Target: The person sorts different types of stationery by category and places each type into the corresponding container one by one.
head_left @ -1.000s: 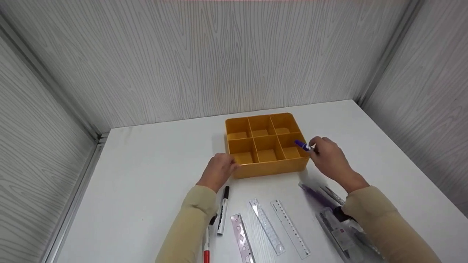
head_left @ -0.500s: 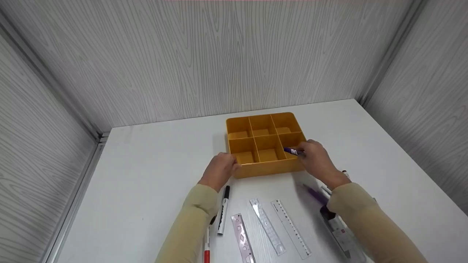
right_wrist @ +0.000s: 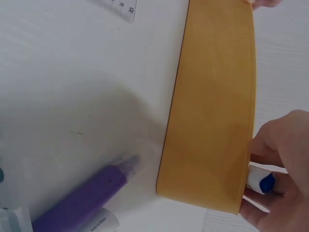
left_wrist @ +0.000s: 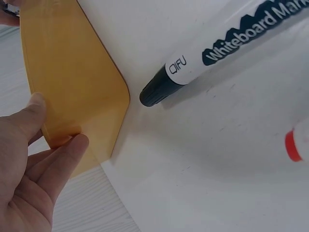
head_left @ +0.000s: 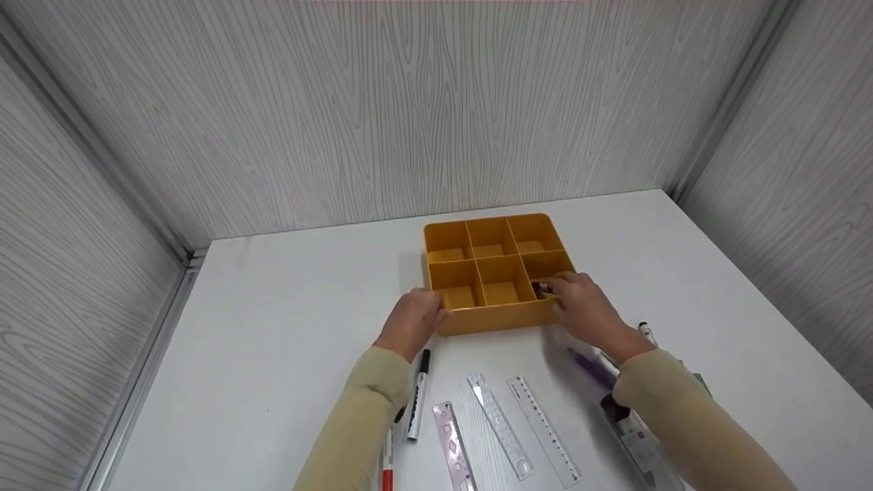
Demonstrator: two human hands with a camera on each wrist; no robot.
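Observation:
A yellow-orange organizer box (head_left: 498,319) with two rows of compartments stands on the white table. My left hand (head_left: 412,317) pinches its front-left corner at the rim; the left wrist view shows thumb and fingers on either side of the wall (left_wrist: 72,72). At the box's front-right compartment, my right hand (head_left: 583,307) holds a marker (head_left: 540,289) low inside it. The marker's white barrel and blue end (right_wrist: 266,183) show between the fingers in the right wrist view. My fingers hide much of its length.
Nearer me lie a black-capped whiteboard marker (head_left: 419,395), a red-ended marker (head_left: 387,470), a pink ruler (head_left: 453,447) and two clear rulers (head_left: 500,426). By the right forearm are a purple tube-shaped item (right_wrist: 82,200) and a clear case (head_left: 644,443). Wood-grain panels (head_left: 436,109) enclose the table.
My right hand has moved left and down, taking the marker from above the box's right edge into the front-right compartment. The left hand keeps its grip on the corner.

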